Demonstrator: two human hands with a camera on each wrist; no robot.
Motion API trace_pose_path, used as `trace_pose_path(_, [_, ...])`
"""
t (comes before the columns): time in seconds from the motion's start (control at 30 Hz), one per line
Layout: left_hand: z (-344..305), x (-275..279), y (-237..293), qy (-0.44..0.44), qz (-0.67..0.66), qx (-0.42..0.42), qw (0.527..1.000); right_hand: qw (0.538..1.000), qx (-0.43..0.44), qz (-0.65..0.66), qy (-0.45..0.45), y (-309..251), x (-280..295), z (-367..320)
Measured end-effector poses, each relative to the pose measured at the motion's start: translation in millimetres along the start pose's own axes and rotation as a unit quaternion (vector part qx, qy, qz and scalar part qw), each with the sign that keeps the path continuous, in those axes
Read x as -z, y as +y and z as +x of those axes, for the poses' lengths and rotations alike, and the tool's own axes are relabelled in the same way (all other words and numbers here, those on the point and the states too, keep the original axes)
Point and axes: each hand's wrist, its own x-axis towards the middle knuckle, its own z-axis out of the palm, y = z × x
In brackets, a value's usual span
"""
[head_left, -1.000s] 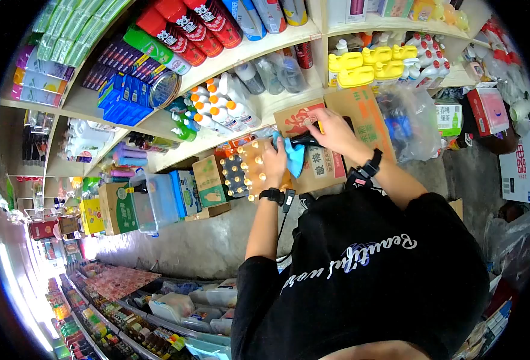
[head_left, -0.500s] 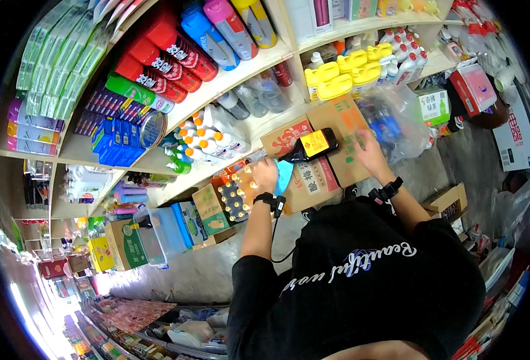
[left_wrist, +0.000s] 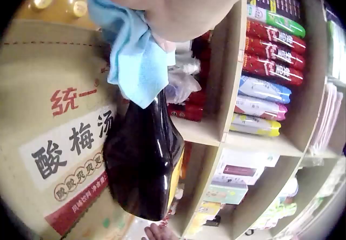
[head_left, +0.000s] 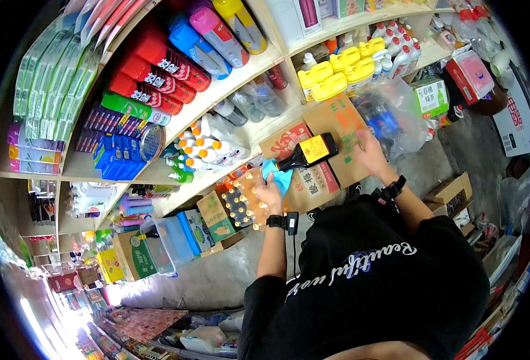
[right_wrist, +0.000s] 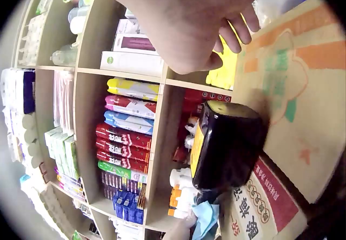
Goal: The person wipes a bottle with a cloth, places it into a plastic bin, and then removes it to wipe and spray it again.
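Note:
A dark bottle with a yellow label (head_left: 314,150) lies tilted over the cardboard cartons. My left hand (head_left: 269,195) grips its neck through a light blue cloth (head_left: 281,180); in the left wrist view the cloth (left_wrist: 138,69) wraps the neck of the dark bottle (left_wrist: 143,153). My right hand (head_left: 373,155) is off the bottle, over the brown carton (head_left: 342,129), with relaxed fingers and nothing in it. The right wrist view shows that hand (right_wrist: 200,29) apart from the bottle's base (right_wrist: 230,148).
Shelves ahead hold red spray cans (head_left: 169,57), yellow jugs (head_left: 331,87) and white bottles with orange caps (head_left: 208,150). Left of the cartons stands a pack of small capped bottles (head_left: 238,207). A clear plastic bag (head_left: 406,114) lies to the right.
My right hand has let go of the bottle and moved right, uncovering its yellow label. The left hand has kept its hold with the cloth. The head view has turned slightly.

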Motion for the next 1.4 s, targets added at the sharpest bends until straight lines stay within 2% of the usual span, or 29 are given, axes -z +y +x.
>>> trace_pose_path(0.1, [-1, 14, 54, -0.011, 0.198, 0.065, 0.978, 1.000, 0.019, -0.009, -0.008, -13, -2, 3])
trace_pose_path(0.17, [1, 22, 53, 0.004, 0.200, 0.052, 0.978, 1.000, 0.021, -0.003, -0.019, -28, -5, 2])
trace_pose_path(0.2, [0, 25, 59, 0.011, 0.201, 0.045, 0.978, 0.998, 0.051, -0.003, -0.020, -33, -7, 2])
trace_pose_path(0.27, [-10, 35, 71, 0.045, 0.132, 0.020, 0.990, 0.994, 0.112, -0.003, -0.019, -42, -12, 4])
trace_pose_path(0.3, [-14, 41, 78, 0.061, 0.098, 0.006, 0.993, 0.993, 0.111, 0.030, -0.039, -56, -10, 5])
trace_pose_path(0.33, [-18, 45, 81, 0.042, -0.053, 0.017, 0.998, 0.990, 0.108, 0.064, -0.059, -74, -6, 4])
trace_pose_path(0.37, [-19, 48, 83, 0.030, -0.081, 0.010, 0.996, 0.986, 0.105, 0.097, -0.081, -87, -6, 3])
trace_pose_path(0.47, [-31, 59, 137, -0.004, -0.144, -0.007, 0.990, 0.940, 0.085, 0.254, -0.209, -106, -18, 7])
trace_pose_path(0.57, [-41, 50, 153, -0.071, -0.049, -0.081, 0.993, 0.845, 0.010, 0.410, -0.344, -132, -20, 6])
trace_pose_path(0.6, [-45, 39, 161, -0.116, -0.083, -0.085, 0.986, 0.830, 0.031, 0.425, -0.360, -147, -17, 5])
trace_pose_path(0.63, [-48, 34, 178, -0.151, -0.050, -0.145, 0.977, 0.868, 0.087, 0.349, -0.344, -148, -13, 5])
trace_pose_path(0.7, [-55, 28, 192, -0.242, -0.020, -0.082, 0.967, 0.915, 0.198, 0.186, -0.299, -149, -9, 7])
trace_pose_path(0.73, [-54, 26, 187, -0.263, -0.060, -0.093, 0.958, 0.918, 0.292, 0.140, -0.230, -142, -9, 9])
trace_pose_path(0.8, [-53, 21, 165, -0.302, -0.140, -0.113, 0.936, 0.921, 0.265, 0.161, -0.234, -119, -5, 12])
trace_pose_path(0.83, [-50, 24, 156, -0.310, -0.113, -0.108, 0.938, 0.923, 0.251, 0.172, -0.237, -112, 0, 11])
trace_pose_path(0.87, [-44, 33, 146, -0.318, -0.085, -0.102, 0.939, 0.925, 0.138, 0.236, -0.263, -109, 4, 4])
trace_pose_path(0.9, [-39, 41, 139, -0.326, -0.056, -0.094, 0.939, 0.928, 0.114, 0.227, -0.273, -105, 12, 4])
trace_pose_path(0.93, [-31, 43, 136, -0.295, 0.000, -0.057, 0.954, 0.930, 0.091, 0.219, -0.282, -102, 20, 6])
trace_pose_path(0.97, [-22, 36, 102, -0.208, 0.090, -0.139, 0.964, 0.931, 0.068, 0.211, -0.289, -100, 27, 8])
trace_pose_path(1.03, [0, 35, 89, -0.183, 0.181, -0.281, 0.924, 0.923, 0.132, 0.253, -0.257, -107, 37, 12])
trace_pose_path(1.13, [29, 24, 63, -0.266, 0.268, -0.297, 0.877, 0.902, 0.175, 0.344, -0.195, -134, 58, 23])
trace_pose_path(1.23, [50, 13, 56, -0.358, 0.346, -0.227, 0.837, 0.881, 0.135, 0.445, -0.093, -146, 69, 28])
trace_pose_path(1.27, [53, 9, 47, -0.334, 0.385, -0.270, 0.817, 0.875, 0.119, 0.463, -0.079, -146, 69, 31])
trace_pose_path(1.37, [66, -3, 30, -0.390, 0.428, -0.207, 0.789, 0.918, 0.050, 0.388, -0.071, -112, 32, 44])
trace_pose_path(1.4, [69, 1, 35, -0.397, 0.421, -0.223, 0.784, 0.956, 0.063, 0.269, -0.099, -84, 14, 53])
